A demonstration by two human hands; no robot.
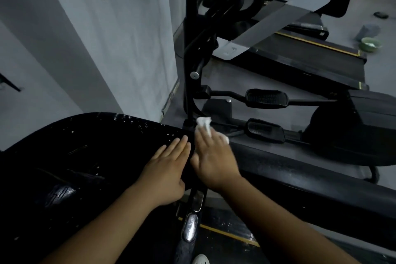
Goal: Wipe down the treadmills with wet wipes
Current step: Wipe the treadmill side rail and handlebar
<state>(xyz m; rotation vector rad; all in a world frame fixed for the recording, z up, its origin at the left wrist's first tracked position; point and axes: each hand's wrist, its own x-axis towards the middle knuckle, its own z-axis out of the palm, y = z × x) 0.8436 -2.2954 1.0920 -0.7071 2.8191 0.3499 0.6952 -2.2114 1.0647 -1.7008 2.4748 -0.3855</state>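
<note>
Grey wall (117, 49) and grey floor (225, 79) frame a black treadmill console (85, 156) beaded with droplets. At its right edge a white wipe (203, 123) lies pressed under the straight fingers of the right hand (214, 161). The left hand (165, 169) rests flat and empty just beside it. Beyond stand a pedal machine (266, 97) and another treadmill (310, 53).

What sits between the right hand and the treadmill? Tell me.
A white wipe, pressed by the right hand against the black treadmill; the head view shows it.
</note>
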